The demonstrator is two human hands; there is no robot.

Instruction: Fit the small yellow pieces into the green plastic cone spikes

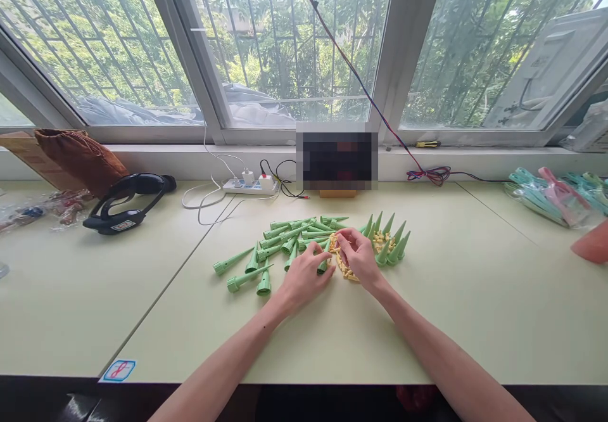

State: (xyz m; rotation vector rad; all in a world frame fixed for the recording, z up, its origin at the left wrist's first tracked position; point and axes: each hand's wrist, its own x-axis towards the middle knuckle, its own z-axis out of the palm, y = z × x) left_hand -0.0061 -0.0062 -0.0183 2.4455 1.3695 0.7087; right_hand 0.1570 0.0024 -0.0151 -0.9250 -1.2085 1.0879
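My left hand [308, 275] is closed around a green plastic spike [325, 256], a hollow cone with a wider collar, held tip up near the tabletop. Right beside it, my right hand [357, 254] pinches thumb and fingers together close to the spike's upper part; what sits between the fingertips is too small to make out. Small yellow pieces [350, 275] lie in a pile under and between my hands. To the left are several loose green spikes [270, 238], most on their sides, a few upright. Several more spikes [393, 254] stand upright at the right around other yellow pieces [380, 242].
A screen [338, 161], blurred out, stands behind the pile. Toward the back left are a power strip [251, 185] with cables, a black headset [128, 203] and a brown bag [80, 159]. Bagged green and pink plastic items [560, 197] lie on the right. A cutter [428, 144] rests on the sill.
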